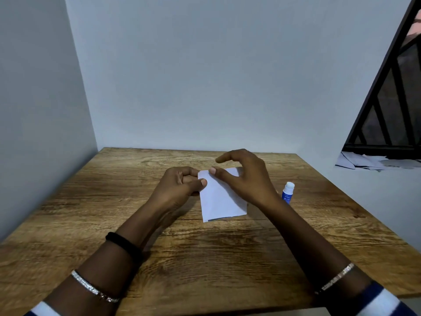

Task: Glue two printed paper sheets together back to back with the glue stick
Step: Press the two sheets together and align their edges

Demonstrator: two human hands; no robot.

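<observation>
On the tabletop (205,258), the left hand (177,185) is pinching the paper (222,201); the right hand (248,179), fingers spread, is thumb-pressing it.

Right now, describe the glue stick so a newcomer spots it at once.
Start at the wooden table in the wall corner. On its right side, just past the right hand touching the white paper, stands the glue stick. It is the only upright thing there: a small blue tube with a white top.
</observation>
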